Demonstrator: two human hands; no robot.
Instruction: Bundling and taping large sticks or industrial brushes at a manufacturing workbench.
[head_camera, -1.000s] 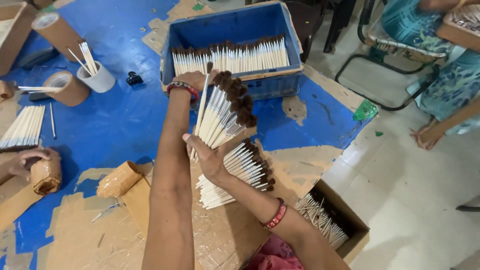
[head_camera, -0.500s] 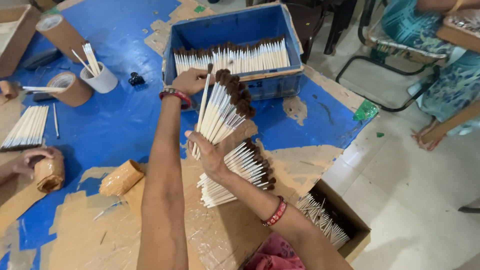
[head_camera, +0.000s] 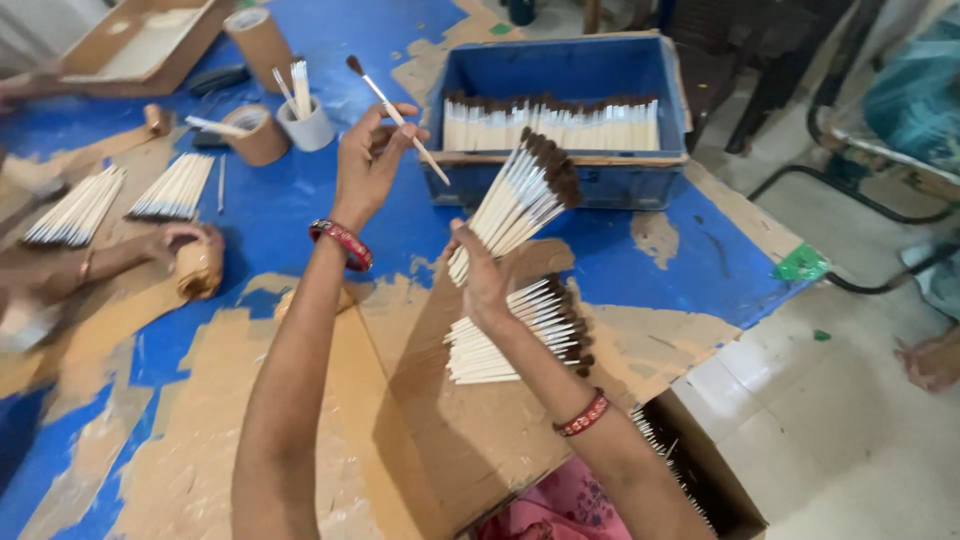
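My right hand (head_camera: 482, 278) grips a fanned bundle of white-handled, brown-tipped paint brushes (head_camera: 520, 195) by the handle ends, tips pointing up and right. My left hand (head_camera: 368, 160) is raised to the left of the bundle and pinches a single brush (head_camera: 398, 118) with its tip up-left. Below my right hand a pile of the same brushes (head_camera: 525, 340) lies on a sheet of cardboard (head_camera: 450, 430). Behind stands a blue crate (head_camera: 560, 175) holding a row of brushes.
Another person's hand (head_camera: 185, 245) at the left holds a brown tape roll. Two brush piles (head_camera: 120, 195), a white cup with brushes (head_camera: 305, 125), a tape roll (head_camera: 255, 135) and a cardboard tube (head_camera: 260, 40) lie on the blue table. An open carton (head_camera: 700, 470) sits at the lower right.
My left hand has drawn one brush out of the bundle and lifted it up and to the left. My right hand keeps holding the bundle.
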